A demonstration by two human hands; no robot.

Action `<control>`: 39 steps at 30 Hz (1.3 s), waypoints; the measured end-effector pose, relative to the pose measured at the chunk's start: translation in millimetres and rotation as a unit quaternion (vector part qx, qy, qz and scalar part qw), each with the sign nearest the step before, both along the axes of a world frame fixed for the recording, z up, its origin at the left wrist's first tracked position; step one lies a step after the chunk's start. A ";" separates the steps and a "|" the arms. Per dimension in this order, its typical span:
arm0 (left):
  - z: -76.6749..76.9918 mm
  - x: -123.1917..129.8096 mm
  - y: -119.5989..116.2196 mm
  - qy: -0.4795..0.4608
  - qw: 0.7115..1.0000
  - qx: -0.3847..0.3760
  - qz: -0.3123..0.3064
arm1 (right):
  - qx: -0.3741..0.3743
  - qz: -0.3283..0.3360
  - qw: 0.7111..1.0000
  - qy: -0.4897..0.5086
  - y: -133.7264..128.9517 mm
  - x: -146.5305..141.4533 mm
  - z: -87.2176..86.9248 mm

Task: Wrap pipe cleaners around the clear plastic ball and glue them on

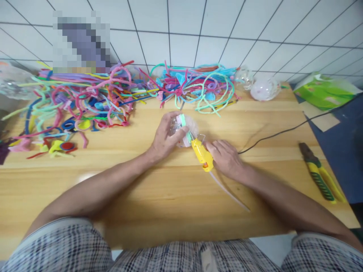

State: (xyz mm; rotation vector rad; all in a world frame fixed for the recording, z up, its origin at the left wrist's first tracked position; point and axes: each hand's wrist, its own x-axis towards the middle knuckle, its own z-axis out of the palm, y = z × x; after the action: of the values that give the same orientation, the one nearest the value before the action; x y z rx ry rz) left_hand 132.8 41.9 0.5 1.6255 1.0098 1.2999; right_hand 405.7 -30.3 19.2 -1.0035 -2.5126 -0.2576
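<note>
My left hand (168, 135) is closed around a clear plastic ball (193, 126), its thumb resting on a mint-green and lilac fuzzy strip (183, 121) that runs across the ball. In my right hand (225, 156) is a yellow hot glue gun (202, 154), held by its handle. The gun's metal nozzle points up and left and meets the strip near my left thumb; I cannot tell whether glue is coming out. A wire stand sticks out beside the nozzle. From the gun's rear end trails a long pale glue stick (229, 192).
Many coloured pipe cleaners (107, 94) lie heaped along the table's back. Clear balls (265, 90) stand at the back right, beyond the gun's black cord (272, 132). Pliers (319, 173) with yellow-green handles lie near the right edge. A green bag (326, 90) is beyond it.
</note>
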 end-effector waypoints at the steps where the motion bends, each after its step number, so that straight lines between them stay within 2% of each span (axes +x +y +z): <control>1: 0.2 0.4 -0.3 0.002 1.000 0.001 -0.001 | -0.007 0.000 1.000 0.002 0.0 0.5 -0.3; 9: 5.6 0.5 -2.4 0.013 1.000 0.001 0.004 | 0.027 -0.002 1.000 0.002 0.4 -1.0 0.8; 14: 3.3 1.5 -0.9 0.015 1.000 0.015 0.003 | 0.050 0.002 0.999 0.006 1.2 -2.5 2.6; 19: 1.6 2.6 0.0 0.015 1.000 0.019 0.012 | 0.024 -0.001 1.000 0.003 1.2 -1.1 0.7; 24: 3.6 0.9 -0.7 0.008 1.000 0.010 0.000 | 0.043 0.000 0.999 0.009 1.3 -1.5 2.3; 39: 4.6 1.6 -0.7 0.010 1.000 0.015 0.004 | 0.019 -0.005 1.000 -0.001 0.9 -1.2 3.1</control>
State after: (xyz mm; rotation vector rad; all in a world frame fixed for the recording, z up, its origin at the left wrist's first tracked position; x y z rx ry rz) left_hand 134.4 41.2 5.2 1.6616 1.0145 1.3113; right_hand 404.5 -29.4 22.3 -1.0019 -2.4955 -0.3080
